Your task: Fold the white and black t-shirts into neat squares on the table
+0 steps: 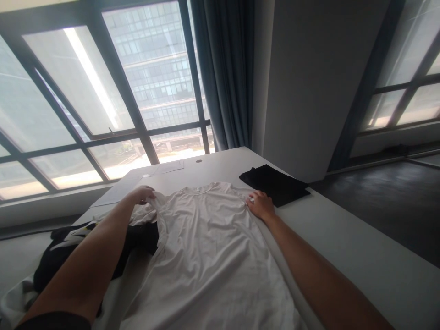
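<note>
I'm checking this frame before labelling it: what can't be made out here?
- Head view: hem of the white T-shirt, cut off by the bottom edge.
- Left sleeve, bunched under the left hand.
- Dark clothing pile: left forearm covers it, items indistinct.
- Right hand fingertips, sunk in shirt fabric.
- Folded black garment: type unclear.

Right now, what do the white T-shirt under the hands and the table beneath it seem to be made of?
White T-shirt: probably a thin knit fabric such as cotton jersey, matte; it lies limp with soft wrinkles and a ribbed-looking collar. Table: a smooth, hard, pale top, perhaps laminate, with flat even light on it; the exact material cannot be told.
</note>
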The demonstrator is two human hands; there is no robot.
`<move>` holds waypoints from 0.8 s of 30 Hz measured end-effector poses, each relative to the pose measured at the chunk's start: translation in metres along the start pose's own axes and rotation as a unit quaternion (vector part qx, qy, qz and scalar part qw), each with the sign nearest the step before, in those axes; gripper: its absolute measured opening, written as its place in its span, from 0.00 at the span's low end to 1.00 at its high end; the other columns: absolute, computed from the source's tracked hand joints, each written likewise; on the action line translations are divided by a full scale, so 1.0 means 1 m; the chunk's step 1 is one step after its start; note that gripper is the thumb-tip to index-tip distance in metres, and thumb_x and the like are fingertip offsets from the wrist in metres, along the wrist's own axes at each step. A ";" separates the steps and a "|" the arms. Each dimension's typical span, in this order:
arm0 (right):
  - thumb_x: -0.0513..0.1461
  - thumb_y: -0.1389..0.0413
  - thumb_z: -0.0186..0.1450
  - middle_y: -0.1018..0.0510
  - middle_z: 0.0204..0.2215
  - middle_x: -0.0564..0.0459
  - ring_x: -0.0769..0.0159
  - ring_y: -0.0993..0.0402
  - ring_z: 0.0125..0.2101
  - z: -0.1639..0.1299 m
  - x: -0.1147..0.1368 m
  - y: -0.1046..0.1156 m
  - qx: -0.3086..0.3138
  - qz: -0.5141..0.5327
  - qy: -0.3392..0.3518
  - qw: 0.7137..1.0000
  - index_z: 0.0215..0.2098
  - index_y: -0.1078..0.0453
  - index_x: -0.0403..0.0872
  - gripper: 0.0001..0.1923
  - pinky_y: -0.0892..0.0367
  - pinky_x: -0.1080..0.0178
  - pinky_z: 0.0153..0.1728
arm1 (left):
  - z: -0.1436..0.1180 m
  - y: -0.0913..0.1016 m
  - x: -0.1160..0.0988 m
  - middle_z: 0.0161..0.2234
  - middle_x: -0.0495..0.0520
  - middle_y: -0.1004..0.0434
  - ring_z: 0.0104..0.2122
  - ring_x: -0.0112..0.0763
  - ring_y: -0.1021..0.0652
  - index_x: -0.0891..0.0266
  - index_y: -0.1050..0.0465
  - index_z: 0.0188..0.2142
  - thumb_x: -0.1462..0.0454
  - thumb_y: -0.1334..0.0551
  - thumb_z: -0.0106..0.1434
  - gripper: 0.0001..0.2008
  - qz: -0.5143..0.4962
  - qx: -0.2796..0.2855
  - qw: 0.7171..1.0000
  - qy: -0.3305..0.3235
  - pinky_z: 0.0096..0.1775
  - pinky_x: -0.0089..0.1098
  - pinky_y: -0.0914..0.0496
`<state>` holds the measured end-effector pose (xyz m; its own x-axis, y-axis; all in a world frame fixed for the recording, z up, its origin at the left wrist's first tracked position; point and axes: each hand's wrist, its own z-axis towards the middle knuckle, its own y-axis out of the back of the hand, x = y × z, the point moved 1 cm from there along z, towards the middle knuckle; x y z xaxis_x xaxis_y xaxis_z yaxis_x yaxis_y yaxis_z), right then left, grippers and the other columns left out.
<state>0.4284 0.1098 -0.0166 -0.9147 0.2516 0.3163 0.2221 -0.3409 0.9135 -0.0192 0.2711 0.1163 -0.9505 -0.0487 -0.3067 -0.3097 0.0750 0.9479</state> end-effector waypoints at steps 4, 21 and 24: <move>0.47 0.51 0.68 0.29 0.55 0.43 0.53 0.35 0.52 0.001 0.000 -0.001 -0.004 0.000 -0.002 1.000 0.50 0.28 0.46 0.19 0.42 0.56 0.49 | 0.010 -0.004 -0.023 0.36 0.57 0.23 0.30 0.35 0.21 0.68 0.32 0.53 0.70 0.35 0.56 0.24 -0.141 0.004 0.990 -0.007 0.28 0.30 0.27; 0.47 0.52 0.68 0.30 0.55 0.44 0.55 0.36 0.53 0.000 -0.001 -0.001 0.002 0.000 -0.004 1.000 0.51 0.28 0.47 0.20 0.42 0.56 0.50 | 0.006 -0.124 -0.092 0.37 0.57 0.18 0.39 0.40 0.20 0.62 0.21 0.35 0.60 0.37 0.56 0.10 -0.121 0.014 0.949 -0.291 0.46 0.37 0.28; 0.47 0.52 0.68 0.31 0.56 0.43 0.55 0.36 0.53 0.000 0.000 -0.001 0.009 0.002 -0.005 1.000 0.51 0.29 0.46 0.20 0.42 0.56 0.51 | 0.002 -0.119 -0.061 0.37 0.56 0.18 0.41 0.43 0.20 0.60 0.20 0.38 0.54 0.39 0.57 0.15 -0.063 0.008 0.948 -0.312 0.49 0.39 0.29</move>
<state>0.4284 0.1100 -0.0174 -0.9105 0.2594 0.3221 0.2316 -0.3253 0.9168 0.0754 0.2672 0.0224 -0.7330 0.5402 -0.4134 -0.4169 0.1235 0.9005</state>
